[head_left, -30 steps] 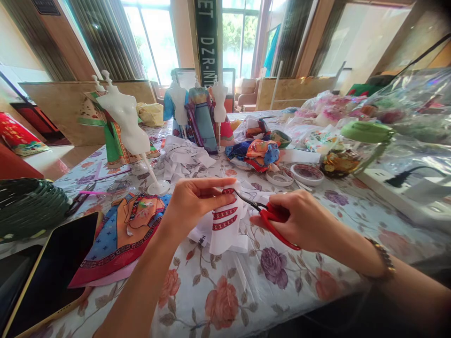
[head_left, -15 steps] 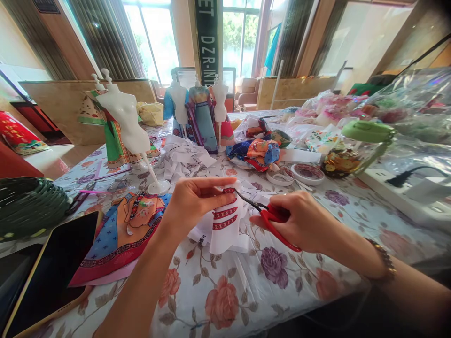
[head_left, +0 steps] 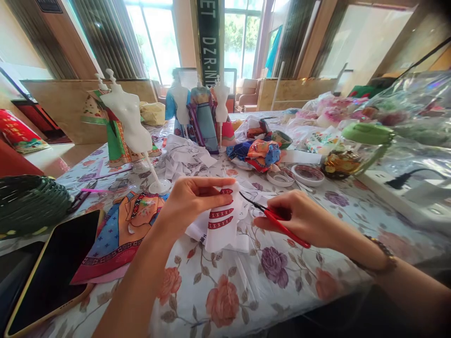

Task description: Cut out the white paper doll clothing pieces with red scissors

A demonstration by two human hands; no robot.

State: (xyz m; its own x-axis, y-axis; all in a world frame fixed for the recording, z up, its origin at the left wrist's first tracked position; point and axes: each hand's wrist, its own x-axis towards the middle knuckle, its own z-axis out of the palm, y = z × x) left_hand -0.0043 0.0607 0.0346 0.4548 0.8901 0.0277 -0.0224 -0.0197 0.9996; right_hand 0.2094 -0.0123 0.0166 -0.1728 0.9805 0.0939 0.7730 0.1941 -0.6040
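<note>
Between the fingers and thumb of my left hand point(head_left: 197, 199) hangs a white strip of fabric point(head_left: 220, 239) printed with several curved dark red bands. My right hand point(head_left: 299, 218) is wrapped round red-handled scissors point(head_left: 273, 218). Their dark blades point up and left, with the tips just right of the strip's upper edge and apart from it. Under the strip lie more white pieces point(head_left: 241, 243), one bearing black lettering. To the left of my left hand, a blue, orange and crimson doll garment point(head_left: 123, 225) lies flat on the table.
A white mannequin point(head_left: 128, 117) stands at the left, with dressed mannequins point(head_left: 202, 112) farther back. White scraps point(head_left: 186, 157), tape rolls point(head_left: 307, 174), a green-lidded jar point(head_left: 341, 162) and a power strip point(head_left: 398, 197) lie about. A phone point(head_left: 52, 272) and dark woven basket point(head_left: 31, 204) sit at left.
The scissors have moved slightly right, away from the strip's edge, and their blades have come closer together. My left hand and the strip have shifted a little left.
</note>
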